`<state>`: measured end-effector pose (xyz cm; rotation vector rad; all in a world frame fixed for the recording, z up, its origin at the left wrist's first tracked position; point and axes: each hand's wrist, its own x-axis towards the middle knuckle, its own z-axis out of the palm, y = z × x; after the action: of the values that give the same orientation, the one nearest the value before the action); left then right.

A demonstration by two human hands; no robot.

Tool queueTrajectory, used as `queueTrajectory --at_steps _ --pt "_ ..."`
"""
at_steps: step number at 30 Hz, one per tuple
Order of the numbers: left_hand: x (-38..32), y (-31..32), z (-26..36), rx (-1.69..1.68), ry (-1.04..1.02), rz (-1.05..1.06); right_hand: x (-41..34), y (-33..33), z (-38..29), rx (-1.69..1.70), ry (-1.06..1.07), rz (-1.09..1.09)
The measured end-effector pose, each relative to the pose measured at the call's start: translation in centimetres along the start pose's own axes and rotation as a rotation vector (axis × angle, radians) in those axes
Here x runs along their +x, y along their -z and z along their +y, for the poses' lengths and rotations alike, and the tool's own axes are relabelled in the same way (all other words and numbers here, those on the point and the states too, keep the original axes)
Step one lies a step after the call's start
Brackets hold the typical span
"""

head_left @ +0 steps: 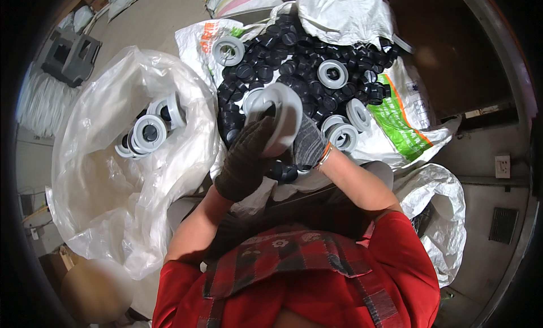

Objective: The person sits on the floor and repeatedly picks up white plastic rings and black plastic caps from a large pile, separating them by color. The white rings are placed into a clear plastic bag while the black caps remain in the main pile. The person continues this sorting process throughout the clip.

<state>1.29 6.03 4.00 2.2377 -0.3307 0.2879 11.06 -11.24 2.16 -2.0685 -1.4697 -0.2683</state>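
Note:
My left hand point(246, 162), in a dark knitted glove, grips a grey plastic flanged ring point(287, 120) held up over the pile. My right hand point(309, 141), in a grey striped glove, is at the ring's far side; its fingers are mostly hidden behind the ring, so its hold cannot be told. Beneath and beyond lie many black plastic caps point(265, 73) on a white woven sack point(191, 39). More grey rings point(333, 74) rest among the caps, several near my right wrist.
At left stands an open clear plastic bag point(178, 175) with several grey rings point(149, 133) holding black parts. A white woven sack point(343, 14) lies folded at the back. Another open sack point(454, 209) stands at right. A grey plastic crate-like object point(72, 56) is at upper left.

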Motion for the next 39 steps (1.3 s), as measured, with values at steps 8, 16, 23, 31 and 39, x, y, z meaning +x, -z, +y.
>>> queueTrajectory --at_steps 8,16,23,31,39 --pt "1.6 4.3 -1.2 0.256 0.300 0.664 -5.6 -8.0 9.0 -0.049 -1.099 -0.442" --pt "0.5 -1.1 -4.0 -0.418 0.658 0.246 -9.2 -14.1 9.4 0.077 -0.948 -0.724" --pt "2.0 -1.0 -1.6 -0.919 0.981 0.099 -2.2 -4.7 7.2 0.745 -0.686 -0.283" --pt "3.5 -0.7 -1.4 -0.987 0.999 0.330 -13.7 -9.2 20.9 -0.523 -0.763 -0.922" --pt "3.7 -3.1 -4.1 0.617 0.194 0.112 -6.1 -5.3 16.3 -0.374 -0.465 -0.349"
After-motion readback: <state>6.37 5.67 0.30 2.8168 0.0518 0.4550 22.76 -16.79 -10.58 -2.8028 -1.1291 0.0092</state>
